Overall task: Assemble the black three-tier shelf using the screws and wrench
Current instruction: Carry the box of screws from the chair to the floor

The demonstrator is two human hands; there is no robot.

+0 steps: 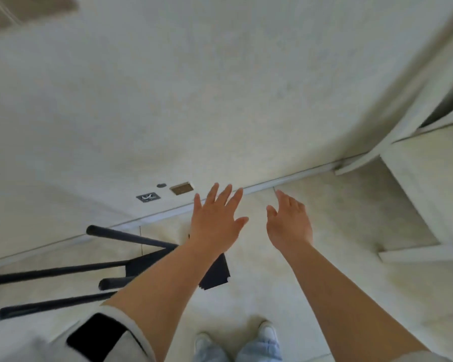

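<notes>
The black shelf frame lies on its side on the pale tiled floor at the lower left, with several black tubular legs pointing left and a black panel partly hidden under my left forearm. My left hand is stretched out above the floor with its fingers spread and straight, holding nothing. My right hand reaches forward beside it with relaxed fingers, also holding nothing. No screws or wrench are visible.
A pale wall fills the upper view, with a small brass plate and a dark outlet cover low on it. A white cabinet or door frame stands at the right. My shoes show at the bottom.
</notes>
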